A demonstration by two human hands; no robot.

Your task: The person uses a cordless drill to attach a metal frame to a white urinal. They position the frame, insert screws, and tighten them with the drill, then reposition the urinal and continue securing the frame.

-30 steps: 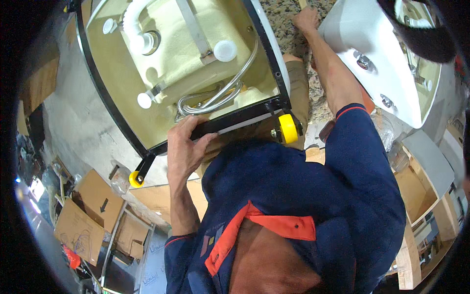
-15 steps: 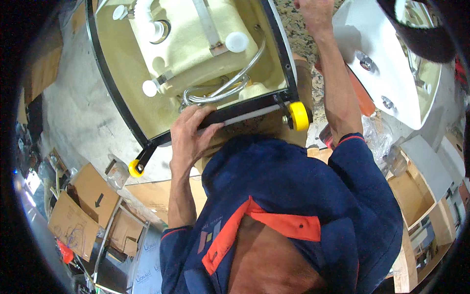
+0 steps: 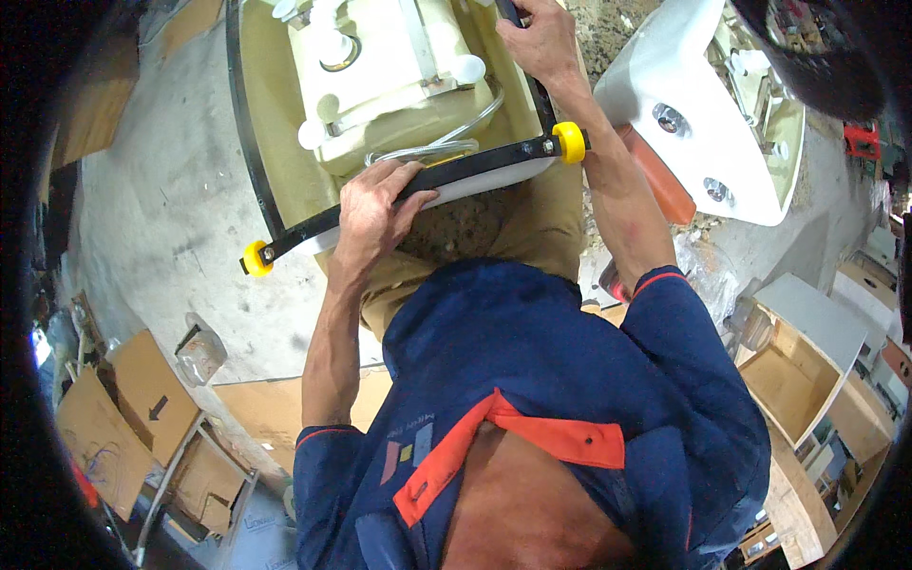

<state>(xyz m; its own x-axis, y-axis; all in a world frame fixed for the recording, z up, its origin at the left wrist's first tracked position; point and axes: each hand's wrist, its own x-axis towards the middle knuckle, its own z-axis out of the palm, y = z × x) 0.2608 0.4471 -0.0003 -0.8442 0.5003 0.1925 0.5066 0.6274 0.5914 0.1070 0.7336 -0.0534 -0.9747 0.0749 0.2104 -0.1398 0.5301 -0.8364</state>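
Fingers of my left hand (image 3: 372,211) are curled over the black frame bar (image 3: 446,173), thumb tucked under its near edge, so that hand is clamped on the bar about midway along it. Out past my fingertips, on the far side of the bar, lies the cream-coloured underside of the upturned fixture (image 3: 380,85), with a loop of clear hose (image 3: 432,150) just beyond my knuckles and white round caps (image 3: 312,135) further in. Down-left from that hand, the bar ends in a yellow wheel (image 3: 255,258) that sits over the grey concrete floor (image 3: 161,190).

My right hand (image 3: 541,43) is up at the far right corner, fingers wrapped around the side rail of the same black frame (I can see the grip, though the fingertips themselves are hidden behind the rail). Below that hand, just beside my wrist, is the second yellow wheel (image 3: 570,142) at the other end of the bar. To the right of my right forearm stands a white ceramic basin (image 3: 703,123) with two metal fittings on it, and an orange object (image 3: 655,180) lies between the basin and my arm; I cannot tell what it is.

Well away from my left hand, lower left, flattened cardboard boxes (image 3: 123,408) are piled up.
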